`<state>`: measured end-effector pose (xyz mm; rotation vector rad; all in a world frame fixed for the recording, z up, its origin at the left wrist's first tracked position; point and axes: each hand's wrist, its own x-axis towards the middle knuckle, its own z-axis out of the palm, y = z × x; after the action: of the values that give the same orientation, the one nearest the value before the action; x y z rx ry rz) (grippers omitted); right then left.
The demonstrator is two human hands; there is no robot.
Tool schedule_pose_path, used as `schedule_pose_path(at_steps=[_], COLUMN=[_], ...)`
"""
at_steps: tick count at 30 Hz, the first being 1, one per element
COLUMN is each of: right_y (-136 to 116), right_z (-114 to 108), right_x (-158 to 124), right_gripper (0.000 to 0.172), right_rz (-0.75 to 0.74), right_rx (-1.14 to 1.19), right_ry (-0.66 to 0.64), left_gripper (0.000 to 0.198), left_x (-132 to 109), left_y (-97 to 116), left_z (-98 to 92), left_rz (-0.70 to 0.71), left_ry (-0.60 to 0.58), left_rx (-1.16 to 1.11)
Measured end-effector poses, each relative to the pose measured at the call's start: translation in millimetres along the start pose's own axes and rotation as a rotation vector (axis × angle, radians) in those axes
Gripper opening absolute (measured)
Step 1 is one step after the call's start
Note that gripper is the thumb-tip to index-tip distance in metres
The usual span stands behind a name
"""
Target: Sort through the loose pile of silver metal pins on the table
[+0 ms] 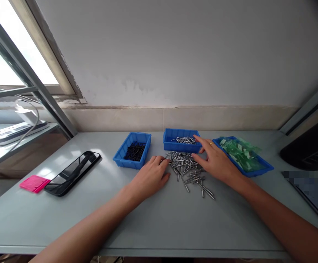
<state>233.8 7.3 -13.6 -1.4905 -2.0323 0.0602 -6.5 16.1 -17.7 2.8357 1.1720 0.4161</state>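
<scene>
From the middle blue tray (182, 147), the desk (159, 226) runs broadly to its near edge (192, 252); the wall (175, 73) stands close behind. Metal pins (185, 163) heap just nearside of the tray, axes crossing, outermost ones pointing away. The right hand (213, 157), at the tray's right end, parts thumb and fingers; the left hand (154, 171), near-left of it, curls, its grip impossible to tell.

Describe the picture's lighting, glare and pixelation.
Head view: the window is blown out white at left; head view: bright patches lie on the tabletop around the smartphone; head view: blocky pixelation covers part of a flat object at right; head view: silver metal pins stand out singly at the pile's edge.
</scene>
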Motion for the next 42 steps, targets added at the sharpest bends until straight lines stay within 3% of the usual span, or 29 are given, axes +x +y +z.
schedule_pose_path(at_steps=[4, 11, 20, 26, 32, 42], right_y=[-6, -12, -11, -21, -25, -26], right_z=[-2, 4, 4, 3, 4, 2], right_x=[-2, -7, -6, -10, -12, -13], right_gripper=[0.037, 0.027, 0.026, 0.028, 0.022, 0.025], right_rz=[-0.019, -0.140, -0.206, -0.272, -0.408, -0.442], right_rx=[0.048, 0.028, 0.022, 0.086, 0.061, 0.073], right_ry=[-0.063, -0.270, -0.275, -0.275, -0.277, -0.232], left_gripper=[0.030, 0.024, 0.029, 0.029, 0.022, 0.020], left_x=[1, 2, 3, 2, 0, 0], left_y=[-9, -16, -3, 13, 20, 19], left_z=[6.1, 9.8, -2.7, -10.2, -15.5, -15.3], left_rz=[-0.052, -0.084, -0.108, 0.035, 0.127, 0.132], left_ry=[-0.025, -0.038, 0.039, 0.065, 0.088, 0.085], left_rx=[0.116, 0.139, -0.044, -0.293, -0.314, -0.278])
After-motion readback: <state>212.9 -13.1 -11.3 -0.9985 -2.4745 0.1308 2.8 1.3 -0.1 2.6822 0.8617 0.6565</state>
